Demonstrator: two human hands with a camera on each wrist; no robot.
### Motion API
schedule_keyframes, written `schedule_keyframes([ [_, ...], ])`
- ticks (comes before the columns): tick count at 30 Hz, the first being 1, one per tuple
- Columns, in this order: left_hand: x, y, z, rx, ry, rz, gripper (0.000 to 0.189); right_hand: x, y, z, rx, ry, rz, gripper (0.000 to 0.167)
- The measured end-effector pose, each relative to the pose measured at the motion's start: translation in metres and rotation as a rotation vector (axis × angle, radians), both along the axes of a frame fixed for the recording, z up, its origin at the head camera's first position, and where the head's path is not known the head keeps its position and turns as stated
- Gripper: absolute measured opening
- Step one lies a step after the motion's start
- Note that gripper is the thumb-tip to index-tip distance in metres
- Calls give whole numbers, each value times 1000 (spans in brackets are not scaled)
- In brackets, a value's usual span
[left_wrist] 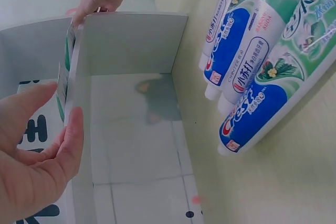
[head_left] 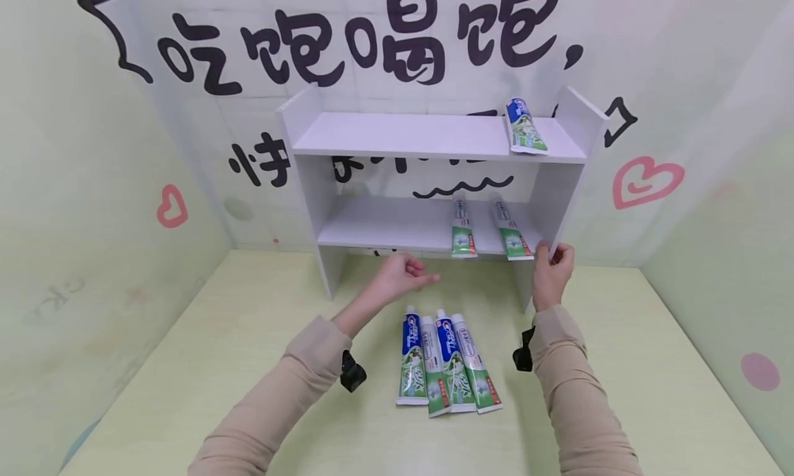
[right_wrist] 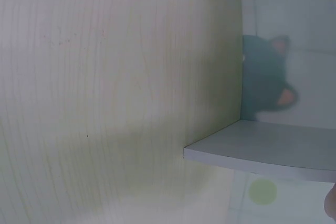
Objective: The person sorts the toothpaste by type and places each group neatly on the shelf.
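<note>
A white two-tier shelf [head_left: 397,226] stands at the back of the table. My right hand [head_left: 552,276] grips the front edge of its right side panel [head_left: 561,204], and a fingertip [right_wrist: 331,203] shows beside that panel in the right wrist view. My left hand [head_left: 403,277] hovers before the middle board, thumb and fingers apart, holding nothing. On that board lie two green-and-white toothpaste tubes, a left tube [head_left: 462,231] and a right tube [head_left: 512,231], their flat ends at the front edge. A blue-and-green toothpaste tube [head_left: 524,126] lies on the top board's right.
Several toothpaste tubes lie side by side on the table in front of the shelf, with a blue-and-green tube [head_left: 412,359] leftmost and a green-and-white tube [head_left: 476,362] rightmost. Printed walls [head_left: 112,187] enclose the pale table [head_left: 248,324] at the back and sides.
</note>
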State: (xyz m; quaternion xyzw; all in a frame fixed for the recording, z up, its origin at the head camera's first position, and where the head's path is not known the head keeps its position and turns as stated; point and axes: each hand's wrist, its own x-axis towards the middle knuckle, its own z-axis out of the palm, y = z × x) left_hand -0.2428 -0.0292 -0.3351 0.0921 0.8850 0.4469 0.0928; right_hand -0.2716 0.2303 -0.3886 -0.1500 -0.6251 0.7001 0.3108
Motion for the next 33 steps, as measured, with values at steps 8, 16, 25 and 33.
schedule_keyframes([
  [8,6,-15,-27,-19,-55,1,50,8,-2,12,1,-5,14,12],
  [16,9,-24,-50,-27,-72,24,54,5,-2,7,0,-2,-10,14],
  [25,20,-28,-77,-163,-131,43,53,3,-2,3,-8,-25,6,12],
  [33,32,-27,-93,-157,-131,25,38,18,-9,20,8,-12,16,10],
])
